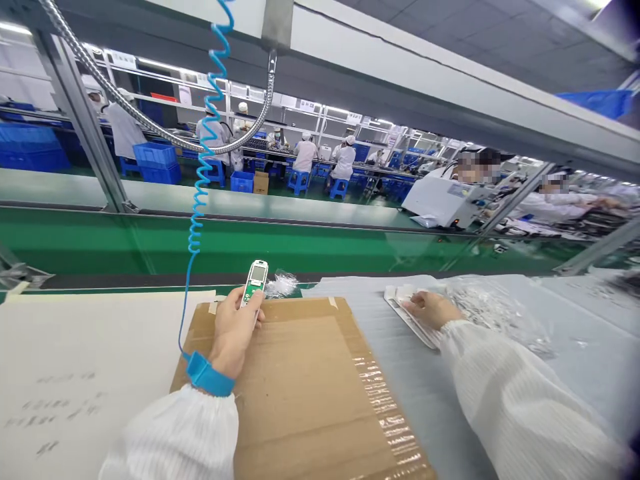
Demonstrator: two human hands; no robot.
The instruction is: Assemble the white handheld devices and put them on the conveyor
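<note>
My left hand (239, 325) is closed round a small handheld device (256, 280) with a white frame, a little grey screen and a bare green circuit board. It holds the device upright over the far edge of a flat cardboard sheet (300, 387). A blue wrist strap (210, 375) circles my left wrist, joined to a coiled blue cord (200, 167). At the right, my right hand (433, 311) reaches into a shallow white tray (395, 300), its fingers bent and pressed together. Whatever lies between those fingertips is hidden or too small to name.
A heap of clear plastic bags with small parts (500, 313) lies right of the tray. Crumpled clear film (283, 285) sits beyond the cardboard. A green conveyor belt (300, 247) runs across behind, with a white machine (445, 200) beyond it. Several co-workers sit farther off.
</note>
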